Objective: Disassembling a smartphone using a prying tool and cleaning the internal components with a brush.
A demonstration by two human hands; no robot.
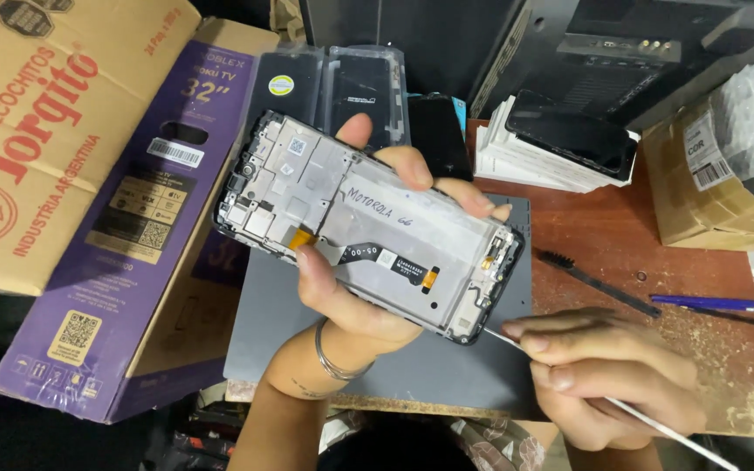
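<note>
Left hand gripping phone frame — right hand pinching thin tool

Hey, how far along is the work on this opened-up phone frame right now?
Done: the grey rectangular phone frame is already stripped open, inner plate and orange flex cables bare. In hand: the left hand holds it up while the right hand sets a thin white pry tool at its lower corner. Left: the black bristle brush lies untouched on the wooden table.

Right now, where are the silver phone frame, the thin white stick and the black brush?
silver phone frame (368, 235), head view, middle of its metal back
thin white stick (506, 337), head view, shaft near its tip
black brush (599, 283), head view, its handle
</note>
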